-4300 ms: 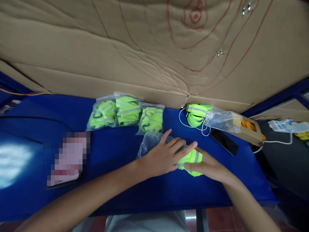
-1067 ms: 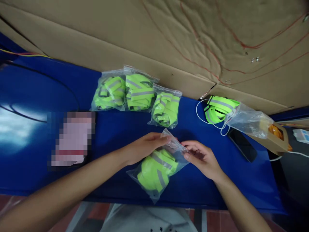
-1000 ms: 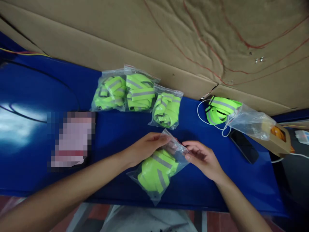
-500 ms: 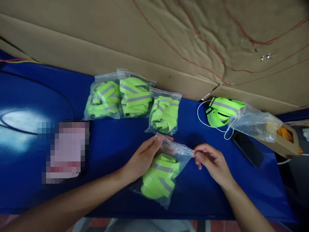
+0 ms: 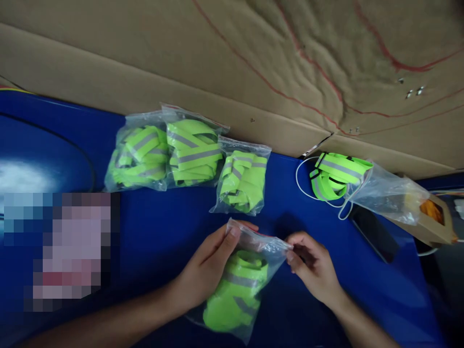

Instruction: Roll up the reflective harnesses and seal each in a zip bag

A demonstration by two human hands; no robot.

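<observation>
Between my hands is a clear zip bag [image 5: 270, 244] with a folded neon-yellow reflective strap [image 5: 241, 280] inside. My left hand [image 5: 213, 263] pinches the bag's top edge at its left end, thumb in front. At the right end of that edge, the fingertips of my right hand [image 5: 313, 266] are closed on the bag's corner. Behind them lie a filled bag of straps [image 5: 242, 181], another such bag [image 5: 195, 154] and a third [image 5: 139, 159] at the left. To the right, a loose neon strap [image 5: 337, 174] rests against an open clear bag [image 5: 387, 191].
A dark phone [image 5: 375, 232] and a cardboard box [image 5: 437, 222] with something orange inside lie at the right. A white cable [image 5: 299, 181] loops by the loose strap. Brown cardboard [image 5: 145, 63] stands along the back of the blue table [image 5: 152, 232]. A blurred-out item [image 5: 76, 241] lies left.
The whole view has shifted, so the table things appear a little lower. Both hands keep their hold on the zip bag's top edge, with the right fingers slightly repositioned at its corner.
</observation>
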